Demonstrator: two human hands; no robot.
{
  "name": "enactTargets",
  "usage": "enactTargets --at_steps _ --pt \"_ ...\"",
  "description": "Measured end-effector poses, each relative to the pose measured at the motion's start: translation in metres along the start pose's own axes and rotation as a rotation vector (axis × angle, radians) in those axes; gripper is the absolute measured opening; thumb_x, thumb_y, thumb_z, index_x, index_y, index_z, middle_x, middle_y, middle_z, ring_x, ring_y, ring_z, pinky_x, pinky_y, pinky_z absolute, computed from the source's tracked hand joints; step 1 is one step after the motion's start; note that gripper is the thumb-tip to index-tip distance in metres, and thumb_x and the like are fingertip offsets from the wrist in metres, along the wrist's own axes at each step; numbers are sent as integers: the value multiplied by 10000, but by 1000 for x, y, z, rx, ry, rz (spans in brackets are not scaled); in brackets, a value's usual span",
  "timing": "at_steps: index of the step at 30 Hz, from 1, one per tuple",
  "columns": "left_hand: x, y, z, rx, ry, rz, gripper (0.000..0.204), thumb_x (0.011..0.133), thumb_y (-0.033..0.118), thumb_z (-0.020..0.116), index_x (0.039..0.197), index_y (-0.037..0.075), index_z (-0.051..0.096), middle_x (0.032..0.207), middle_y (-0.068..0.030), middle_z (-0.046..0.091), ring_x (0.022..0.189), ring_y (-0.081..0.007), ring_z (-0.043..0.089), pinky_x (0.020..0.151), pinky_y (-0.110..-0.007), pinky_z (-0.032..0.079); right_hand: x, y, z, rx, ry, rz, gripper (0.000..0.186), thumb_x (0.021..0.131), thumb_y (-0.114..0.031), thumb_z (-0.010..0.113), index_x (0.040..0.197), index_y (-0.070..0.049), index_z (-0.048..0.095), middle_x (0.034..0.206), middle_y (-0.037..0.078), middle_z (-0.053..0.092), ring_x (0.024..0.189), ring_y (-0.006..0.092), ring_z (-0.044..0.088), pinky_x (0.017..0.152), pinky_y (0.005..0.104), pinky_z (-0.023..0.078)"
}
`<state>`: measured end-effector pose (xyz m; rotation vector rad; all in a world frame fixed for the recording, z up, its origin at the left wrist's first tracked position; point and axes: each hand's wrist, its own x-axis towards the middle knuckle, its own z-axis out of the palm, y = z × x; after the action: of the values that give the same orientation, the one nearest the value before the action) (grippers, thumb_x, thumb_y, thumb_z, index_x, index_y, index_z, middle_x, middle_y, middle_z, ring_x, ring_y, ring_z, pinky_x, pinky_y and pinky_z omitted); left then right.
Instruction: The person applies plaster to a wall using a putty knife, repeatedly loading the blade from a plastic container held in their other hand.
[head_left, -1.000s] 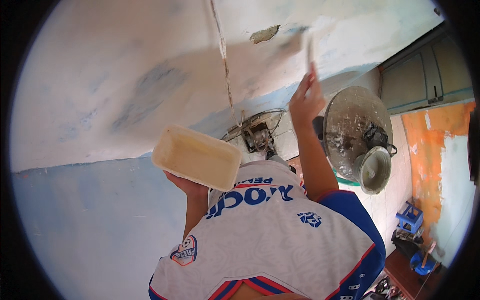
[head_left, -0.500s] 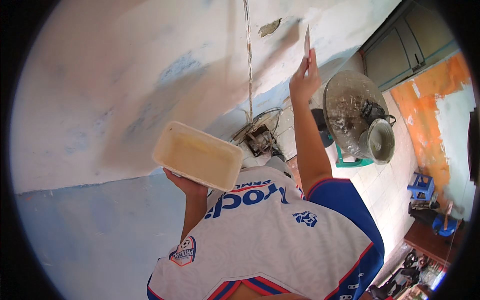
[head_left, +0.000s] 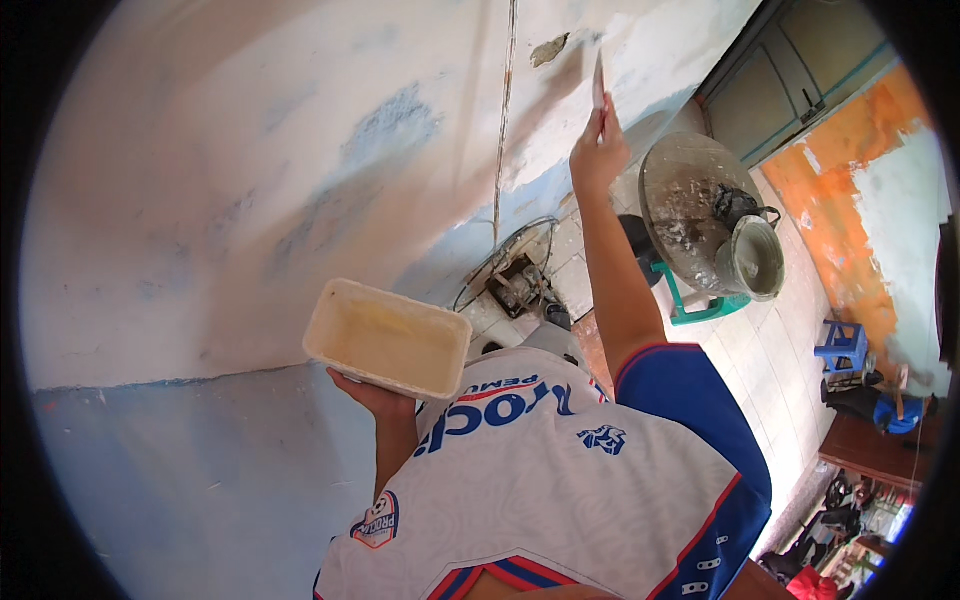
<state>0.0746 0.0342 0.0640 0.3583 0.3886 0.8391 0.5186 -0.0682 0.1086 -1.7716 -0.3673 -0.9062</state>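
Note:
My left hand (head_left: 372, 392) grips a cream rectangular tub (head_left: 385, 340) from beneath and along its near side; its inside shows a thin yellowish-white residue. My right arm is stretched out, and my right hand (head_left: 600, 150) is closed round a thin flat scraper (head_left: 599, 80), seen nearly edge-on. The scraper's tip is close to the patchy white and blue wall (head_left: 250, 180); whether it touches I cannot tell. A chipped grey-brown hole (head_left: 549, 50) shows in the plaster to the left of the blade. A narrow vertical strip (head_left: 506, 110) runs down the wall between the tub and the scraper.
Right of my arm stands a round, splattered table (head_left: 690, 190) bearing a black bag (head_left: 738, 206) and a grey bucket (head_left: 757, 260). A green stool (head_left: 690, 305) is beneath. By the wall's foot lies a box of clutter (head_left: 517, 287) with cable. Farther right is a blue stool (head_left: 843, 346).
The view has shifted slightly, so the wall and table sit differently in it. My right hand with the scraper has moved a little up and left; the tub stays in my left hand.

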Motion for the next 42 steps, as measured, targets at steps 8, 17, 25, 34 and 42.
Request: enactTargets --at_steps 8,17,25,34,42 --pt "1 -1 -3 -92 -80 18 785 987 742 402 1563 210 431 1583 -31 466 1422 -293 477 1174 -485 414 -113 -33 -13 115 -497 -171 356 992 -81 623 1344 -83 679 1087 251 719 945 412 730 762 431 586" --pt "4 -1 13 23 102 59 790 1002 743 339 1574 203 413 1582 -43 465 1433 -304 464 1185 -484 400 7 -45 -104 789 -155 474 295 1035 -69 594 1310 33 627 1205 98 700 1084 192 675 967 324 523" --pt "39 -21 47 -69 -146 151 806 1001 713 410 1544 119 447 1508 -118 552 1350 -333 558 1130 -523 469 28 -133 -143 1280 -382 481 408 1008 -28 593 1407 5 519 1331 132 631 1184 222 630 1039 374 490" --pt "53 -76 76 -427 -673 136 969 930 837 350 1563 108 429 1566 -141 483 1399 -333 496 1146 -482 432 26 -155 -185 885 -967 -342 385 966 4 649 1331 59 539 1171 213 678 1001 317 703 880 425 564" --pt "36 -131 111 -411 -410 125 988 910 864 360 1561 125 424 1555 -141 481 1398 -321 484 1151 -479 423 49 -154 -163 420 -1310 -482 386 947 -23 664 1332 -51 651 1110 225 737 939 391 747 782 414 601"
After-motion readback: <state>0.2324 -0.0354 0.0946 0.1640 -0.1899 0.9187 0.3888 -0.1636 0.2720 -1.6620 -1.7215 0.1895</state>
